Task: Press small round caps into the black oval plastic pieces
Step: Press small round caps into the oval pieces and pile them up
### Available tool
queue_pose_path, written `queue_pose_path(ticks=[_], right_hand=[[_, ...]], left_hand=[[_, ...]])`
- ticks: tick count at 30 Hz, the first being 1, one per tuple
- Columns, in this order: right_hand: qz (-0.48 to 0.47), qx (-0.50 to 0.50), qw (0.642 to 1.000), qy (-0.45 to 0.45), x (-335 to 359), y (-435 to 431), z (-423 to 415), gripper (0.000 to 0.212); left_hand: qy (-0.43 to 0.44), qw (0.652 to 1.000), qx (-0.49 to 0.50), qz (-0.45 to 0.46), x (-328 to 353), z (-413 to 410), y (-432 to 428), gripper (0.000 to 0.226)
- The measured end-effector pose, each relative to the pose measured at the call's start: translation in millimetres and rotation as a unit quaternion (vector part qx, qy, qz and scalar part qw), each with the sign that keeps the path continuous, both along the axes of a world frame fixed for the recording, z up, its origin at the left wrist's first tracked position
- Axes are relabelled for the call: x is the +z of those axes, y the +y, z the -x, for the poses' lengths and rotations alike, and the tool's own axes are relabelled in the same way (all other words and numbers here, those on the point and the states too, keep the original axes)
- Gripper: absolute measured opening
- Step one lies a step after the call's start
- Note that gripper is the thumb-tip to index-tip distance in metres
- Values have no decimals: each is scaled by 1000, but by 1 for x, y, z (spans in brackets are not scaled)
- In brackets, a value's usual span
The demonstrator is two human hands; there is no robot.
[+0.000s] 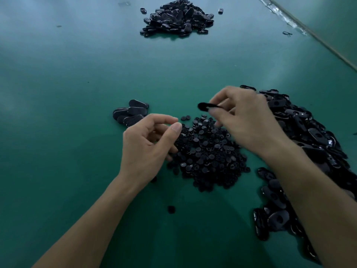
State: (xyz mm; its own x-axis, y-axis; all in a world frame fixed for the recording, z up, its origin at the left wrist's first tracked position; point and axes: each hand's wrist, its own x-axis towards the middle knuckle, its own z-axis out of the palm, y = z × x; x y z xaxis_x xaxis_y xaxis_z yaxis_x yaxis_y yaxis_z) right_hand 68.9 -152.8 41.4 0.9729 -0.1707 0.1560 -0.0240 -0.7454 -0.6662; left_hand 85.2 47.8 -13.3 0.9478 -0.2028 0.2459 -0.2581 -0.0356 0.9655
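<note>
Two bare forearms reach in from the near edge over a green table (58, 97). A single stray cap (171, 209) lies between them. To the right, a big heap of oval pieces (301, 130) curves along the right forearm, from the near side out past the wrist. In the middle lies a pile of round caps (208, 151).

The left hand (148, 144) hovers at the left edge of that pile, fingers curled, thumb tip and forefinger tip nearly meeting. I cannot tell whether a cap is held between them.

The right hand (249, 120) is over the far side of the caps and pinches one oval piece (207, 106) by its right end. The piece is blurred. Its long axis runs roughly left to right, and its free rounded end points left, towards the left hand.

Just beyond the left hand sits a small cluster of oval pieces (131, 113), flat sides up. Well beyond, near the far end of the table, is another heap of dark pieces (177, 16), with a loose piece (143, 10) on its left and another (220, 10) on its right.
</note>
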Motion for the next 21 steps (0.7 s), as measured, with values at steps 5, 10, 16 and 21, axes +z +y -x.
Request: queue_pose_path(ticks=[5,10,16,21], right_hand=[[-46,116,992,-8,-6,31,12,10],[-98,122,988,-9,-14,36,16,10],[-174,83,981,12,-16,29,17,13],[-209,65,975,26,-16,27,17,12]], left_hand=[[85,993,-36,78,4,-1,-1,26],[91,990,-32,103,2,-2,-2,14],[110,984,-60,130,-1,-2,-3,17],[124,979,-70,146,-2,-2,-3,16]])
